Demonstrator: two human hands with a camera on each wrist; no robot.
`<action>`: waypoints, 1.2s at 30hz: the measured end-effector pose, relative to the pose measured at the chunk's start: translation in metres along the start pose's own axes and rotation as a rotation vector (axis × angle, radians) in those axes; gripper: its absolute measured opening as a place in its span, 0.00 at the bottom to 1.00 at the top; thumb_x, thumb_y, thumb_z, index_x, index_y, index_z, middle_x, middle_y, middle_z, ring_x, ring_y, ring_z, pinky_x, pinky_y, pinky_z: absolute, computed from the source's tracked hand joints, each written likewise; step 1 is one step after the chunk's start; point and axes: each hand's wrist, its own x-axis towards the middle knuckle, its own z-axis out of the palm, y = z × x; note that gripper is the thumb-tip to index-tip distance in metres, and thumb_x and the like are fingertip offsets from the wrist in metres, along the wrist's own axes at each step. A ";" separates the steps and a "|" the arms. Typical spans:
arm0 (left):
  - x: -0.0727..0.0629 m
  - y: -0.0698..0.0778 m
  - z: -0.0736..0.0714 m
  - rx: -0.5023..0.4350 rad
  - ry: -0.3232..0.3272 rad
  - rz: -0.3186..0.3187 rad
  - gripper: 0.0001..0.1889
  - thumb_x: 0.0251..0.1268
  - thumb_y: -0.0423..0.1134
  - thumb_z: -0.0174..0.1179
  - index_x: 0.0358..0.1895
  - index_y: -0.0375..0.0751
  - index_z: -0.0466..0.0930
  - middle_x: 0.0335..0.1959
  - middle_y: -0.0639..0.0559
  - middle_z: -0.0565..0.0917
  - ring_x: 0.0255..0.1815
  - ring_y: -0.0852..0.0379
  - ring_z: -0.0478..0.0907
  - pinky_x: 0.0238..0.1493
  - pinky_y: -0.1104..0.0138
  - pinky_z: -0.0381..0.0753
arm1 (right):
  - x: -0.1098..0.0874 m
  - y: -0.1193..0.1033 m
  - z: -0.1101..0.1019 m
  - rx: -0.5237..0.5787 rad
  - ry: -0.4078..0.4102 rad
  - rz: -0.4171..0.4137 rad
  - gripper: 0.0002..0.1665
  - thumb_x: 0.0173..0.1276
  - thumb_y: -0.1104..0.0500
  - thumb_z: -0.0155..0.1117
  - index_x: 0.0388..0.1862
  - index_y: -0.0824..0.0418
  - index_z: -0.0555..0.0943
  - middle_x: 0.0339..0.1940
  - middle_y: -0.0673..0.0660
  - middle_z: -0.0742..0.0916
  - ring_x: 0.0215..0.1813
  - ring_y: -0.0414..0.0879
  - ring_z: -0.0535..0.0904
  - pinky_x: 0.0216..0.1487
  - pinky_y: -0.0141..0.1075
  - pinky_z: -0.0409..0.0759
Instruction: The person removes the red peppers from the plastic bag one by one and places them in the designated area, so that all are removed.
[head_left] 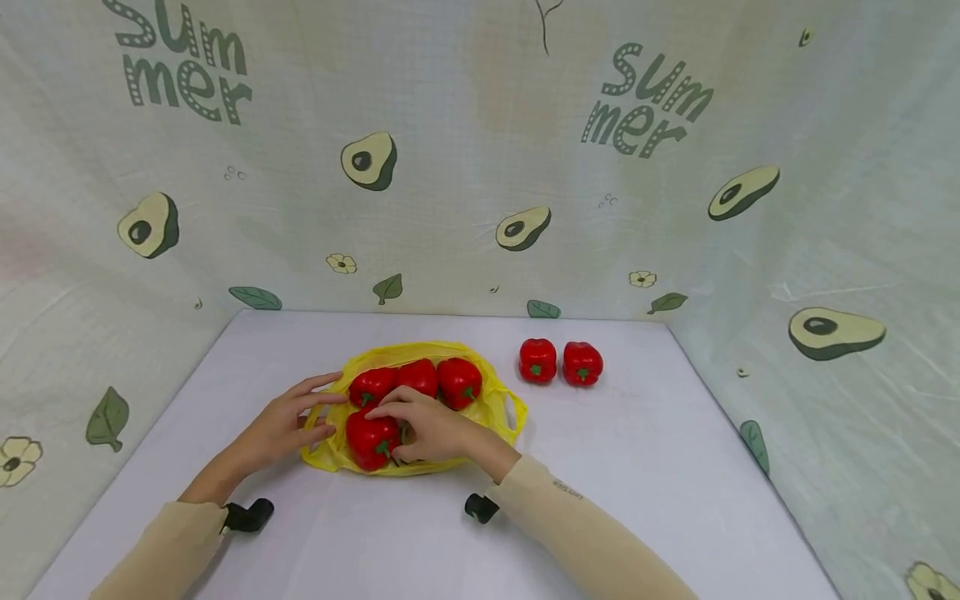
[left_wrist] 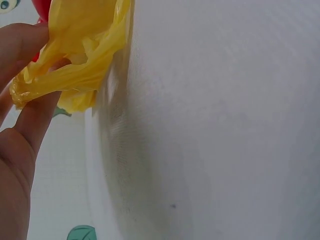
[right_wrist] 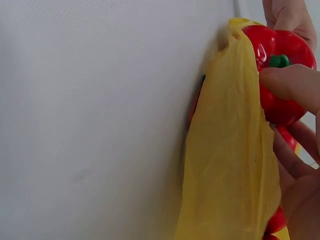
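A yellow plastic bag lies spread on the table with several red bell peppers on it. My right hand grips the front red bell pepper; its thumb presses beside the green stem, the other fingers reaching round the far side. At the bag's left side, my left hand has its fingers spread. In the left wrist view, a strip of yellow plastic crosses in front of one of its fingers. Behind the front pepper sit three others, among them a right-hand pepper.
Two more red bell peppers stand outside the bag, a left one and a right one, toward the back right. A white table extends around the bag. Printed cloth hangs behind and along both sides.
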 end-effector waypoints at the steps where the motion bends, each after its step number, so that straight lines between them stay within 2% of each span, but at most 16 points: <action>1: 0.000 0.000 0.000 0.002 0.001 0.003 0.24 0.65 0.36 0.75 0.65 0.47 0.85 0.79 0.42 0.69 0.75 0.33 0.69 0.54 0.69 0.84 | 0.000 0.000 0.000 -0.001 0.009 0.000 0.37 0.68 0.58 0.78 0.75 0.50 0.78 0.70 0.51 0.76 0.63 0.37 0.74 0.56 0.22 0.78; 4: 0.000 0.001 0.000 0.007 0.006 0.013 0.24 0.65 0.36 0.75 0.64 0.47 0.85 0.79 0.41 0.70 0.75 0.32 0.69 0.54 0.67 0.86 | 0.000 -0.002 0.003 0.013 0.045 0.002 0.34 0.68 0.57 0.79 0.72 0.50 0.79 0.67 0.51 0.77 0.64 0.38 0.74 0.57 0.22 0.77; 7: -0.001 0.002 0.000 0.013 0.012 0.023 0.24 0.65 0.36 0.75 0.64 0.47 0.85 0.78 0.41 0.70 0.74 0.31 0.69 0.54 0.61 0.88 | -0.001 -0.005 0.006 0.037 0.087 0.011 0.32 0.68 0.57 0.79 0.70 0.51 0.80 0.65 0.51 0.78 0.66 0.39 0.74 0.59 0.22 0.77; 12: 0.000 0.005 0.000 0.015 0.011 0.026 0.23 0.65 0.36 0.75 0.64 0.46 0.85 0.78 0.41 0.71 0.74 0.31 0.69 0.55 0.54 0.89 | -0.003 -0.006 0.010 0.062 0.119 0.025 0.31 0.69 0.58 0.78 0.70 0.51 0.80 0.68 0.50 0.79 0.70 0.40 0.74 0.64 0.24 0.76; 18: 0.000 0.006 0.000 0.013 0.013 0.019 0.23 0.65 0.35 0.75 0.64 0.47 0.86 0.78 0.41 0.71 0.74 0.32 0.69 0.56 0.59 0.88 | -0.003 -0.005 0.013 0.070 0.127 0.035 0.31 0.69 0.58 0.78 0.69 0.50 0.80 0.68 0.49 0.80 0.70 0.39 0.73 0.63 0.24 0.77; 22: -0.001 0.007 0.001 0.013 0.013 0.007 0.23 0.65 0.35 0.75 0.63 0.47 0.86 0.78 0.41 0.70 0.74 0.31 0.69 0.56 0.68 0.85 | -0.004 -0.004 0.012 0.120 0.138 0.065 0.30 0.69 0.57 0.79 0.68 0.50 0.81 0.65 0.48 0.80 0.63 0.35 0.74 0.56 0.22 0.79; 25: -0.002 0.006 0.001 0.009 0.010 -0.001 0.23 0.64 0.34 0.75 0.63 0.46 0.86 0.78 0.40 0.70 0.74 0.31 0.69 0.55 0.71 0.84 | -0.007 -0.006 0.007 0.161 0.141 0.103 0.30 0.68 0.56 0.79 0.68 0.51 0.82 0.63 0.48 0.80 0.58 0.37 0.76 0.53 0.23 0.81; 29: -0.001 0.004 0.002 0.002 0.003 -0.010 0.24 0.65 0.33 0.75 0.64 0.46 0.85 0.79 0.41 0.69 0.73 0.32 0.70 0.52 0.72 0.84 | -0.014 -0.006 -0.005 0.182 0.158 0.154 0.30 0.68 0.54 0.80 0.68 0.50 0.82 0.61 0.48 0.80 0.53 0.42 0.78 0.50 0.25 0.83; 36: 0.001 0.003 0.001 0.009 0.002 -0.011 0.23 0.65 0.33 0.75 0.63 0.45 0.86 0.79 0.41 0.69 0.73 0.33 0.70 0.50 0.71 0.84 | -0.031 -0.005 -0.039 0.184 0.230 0.206 0.31 0.66 0.57 0.81 0.67 0.49 0.82 0.60 0.49 0.81 0.51 0.40 0.80 0.49 0.27 0.84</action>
